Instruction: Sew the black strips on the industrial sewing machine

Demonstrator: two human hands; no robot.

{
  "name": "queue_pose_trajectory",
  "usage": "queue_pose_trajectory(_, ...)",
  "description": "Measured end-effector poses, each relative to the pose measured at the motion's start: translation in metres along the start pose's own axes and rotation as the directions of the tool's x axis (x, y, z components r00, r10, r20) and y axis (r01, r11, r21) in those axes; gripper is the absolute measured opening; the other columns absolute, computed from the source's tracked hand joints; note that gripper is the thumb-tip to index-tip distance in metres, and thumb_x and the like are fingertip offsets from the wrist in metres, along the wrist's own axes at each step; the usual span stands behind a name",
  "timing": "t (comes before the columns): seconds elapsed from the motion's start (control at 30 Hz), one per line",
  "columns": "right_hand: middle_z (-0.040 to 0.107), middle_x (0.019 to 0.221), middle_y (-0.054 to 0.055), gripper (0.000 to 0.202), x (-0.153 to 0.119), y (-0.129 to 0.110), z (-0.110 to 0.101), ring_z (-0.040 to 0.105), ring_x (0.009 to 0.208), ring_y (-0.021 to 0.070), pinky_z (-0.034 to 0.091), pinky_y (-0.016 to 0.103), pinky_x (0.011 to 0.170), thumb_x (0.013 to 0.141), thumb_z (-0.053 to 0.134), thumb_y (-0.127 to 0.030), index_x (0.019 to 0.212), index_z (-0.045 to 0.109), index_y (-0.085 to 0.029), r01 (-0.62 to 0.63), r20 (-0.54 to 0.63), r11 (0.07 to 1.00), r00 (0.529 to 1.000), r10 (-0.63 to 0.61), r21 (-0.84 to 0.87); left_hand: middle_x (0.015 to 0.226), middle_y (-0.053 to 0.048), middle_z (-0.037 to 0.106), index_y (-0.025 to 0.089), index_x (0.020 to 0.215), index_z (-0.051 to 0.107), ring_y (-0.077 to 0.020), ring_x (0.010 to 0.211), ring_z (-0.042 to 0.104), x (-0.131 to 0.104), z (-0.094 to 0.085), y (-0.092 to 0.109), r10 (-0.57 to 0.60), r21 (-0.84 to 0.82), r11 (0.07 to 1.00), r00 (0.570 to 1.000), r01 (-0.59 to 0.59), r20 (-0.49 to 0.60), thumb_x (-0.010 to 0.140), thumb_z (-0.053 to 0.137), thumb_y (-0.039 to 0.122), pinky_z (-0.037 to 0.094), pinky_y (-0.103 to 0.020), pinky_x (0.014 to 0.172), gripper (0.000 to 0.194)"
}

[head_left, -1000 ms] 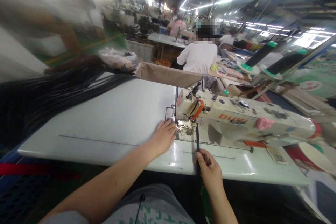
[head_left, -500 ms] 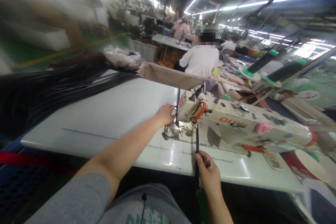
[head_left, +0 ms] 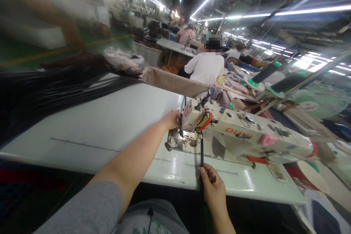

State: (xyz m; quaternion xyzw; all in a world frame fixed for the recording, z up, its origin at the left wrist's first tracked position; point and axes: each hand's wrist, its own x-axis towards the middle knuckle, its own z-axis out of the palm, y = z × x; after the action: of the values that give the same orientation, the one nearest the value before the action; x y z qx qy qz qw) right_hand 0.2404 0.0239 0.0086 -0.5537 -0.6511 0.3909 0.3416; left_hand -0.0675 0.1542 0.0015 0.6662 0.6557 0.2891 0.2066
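A white sewing machine [head_left: 236, 128] with orange trim stands on the pale table [head_left: 109, 124]. A narrow black strip [head_left: 202, 150] runs from under its head down to the table's front edge. My right hand [head_left: 214, 182] pinches this strip near the edge, in front of the machine. My left hand [head_left: 172, 120] is just left of the needle area, its fingers curled and partly hidden behind the machine head; what they hold, if anything, I cannot make out.
Many long black strips [head_left: 68, 98] lie over the table's left side. A beige fabric-lined bin [head_left: 175, 80] adjoins the back edge. Black thread cones [head_left: 267, 72] stand at the right. A person in white [head_left: 207, 66] sits beyond, facing away.
The view has shifted slightly, so the machine and table appear lower and further left. My right hand still grips the strip, and my left hand remains beside the machine head.
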Motion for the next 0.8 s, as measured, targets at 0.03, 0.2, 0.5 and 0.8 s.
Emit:
queue_pose_trajectory(0.03, 0.065, 0.065, 0.003, 0.058, 0.001, 0.0, 0.0, 0.06, 0.066, 0.0208, 0.049, 0.031, 0.065, 0.08, 0.067, -0.072, 0.093, 0.074, -0.016, 0.004, -0.009, 1.0, 1.0, -0.004, -0.004, 0.129, -0.004, 0.073, 0.026, 0.089, 0.079, -0.0309, 0.141, 0.051, -0.001, 0.0, -0.001, 0.001, -0.007, 1.0, 1.0, -0.002, -0.008, 0.074, 0.074, 0.018, 0.028, -0.053, 0.125, 0.018)
queue_pose_trajectory(0.2, 0.065, 0.063, 0.003, 0.062, -0.003, -0.009, 0.0, 0.06, 0.064, 0.0207, 0.05, 0.032, 0.063, 0.076, 0.07, -0.076, 0.09, 0.075, -0.016, -0.042, 0.058, 0.999, 0.997, 0.04, 0.028, 0.106, -0.005, 0.079, 0.023, 0.086, 0.079, -0.0288, 0.12, 0.065, -0.003, -0.002, -0.003, -0.029, -0.017, 0.999, 0.996, 0.027, -0.079, 0.075, 0.071, 0.023, 0.041, -0.048, 0.118, 0.013)
queue_pose_trajectory(0.5, 0.065, 0.066, 0.003, 0.054, -0.041, -0.024, -0.005, 0.06, 0.064, 0.0192, 0.051, 0.029, 0.067, 0.086, 0.064, -0.07, 0.098, 0.076, -0.018, -0.004, 0.272, 0.998, 0.962, 0.023, -0.068, 0.117, -0.013, 0.071, 0.019, 0.088, 0.074, -0.0337, 0.129, 0.058, -0.046, -0.029, -0.006, -0.185, 0.075, 0.977, 0.965, 0.202, -0.186, 0.084, 0.073, 0.033, 0.038, -0.049, 0.119, 0.015)
queue_pose_trajectory(0.8, 0.06, 0.06, -0.002, 0.033, -0.057, 0.006, -0.03, 0.054, 0.057, 0.0144, 0.041, 0.024, 0.058, 0.084, 0.072, -0.05, 0.075, 0.072, -0.019, -0.166, 0.638, 0.976, 0.738, 0.217, -0.141, 0.118, -0.006, 0.067, 0.022, 0.103, 0.07, -0.0193, 0.101, 0.067, -0.152, -0.035, 0.039, -0.092, -0.265, 0.96, 0.996, 0.09, 0.004, 0.09, 0.063, 0.028, 0.054, -0.029, 0.092, 0.016)
